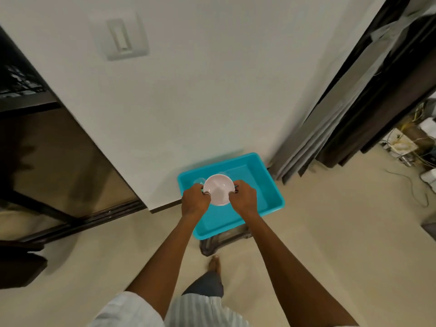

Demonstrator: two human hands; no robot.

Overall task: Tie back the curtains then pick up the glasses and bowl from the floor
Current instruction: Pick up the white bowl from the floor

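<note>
Hands: left hand (194,201) and right hand (244,198) each grip an opposite side of the bowl (217,190), fingers curled round its rim.
Bowl position: held level, mouth up, above the near-left part of a turquoise plastic tub (254,185); whether its base touches the tub, I cannot tell.
Step in hand: judging by the pose, the bowl is off the floor (330,232) and being lowered into the tub, late in the task.
Glasses: two faint clear shapes beyond the bowl, one (200,180) by the left knuckles and one (223,173) at its far edge, look like glasses already in the tub (they are hard to make out).
Next move: lower the bowl to a bare patch of tub clear of those glasses, then loosen both grips together.
Bowl's look: small, round, shallow, glossy white with a pinkish cast, empty.
Curtains: grey curtain (330,119) hangs gathered against the dark frame on the right; no tie shows.
</note>
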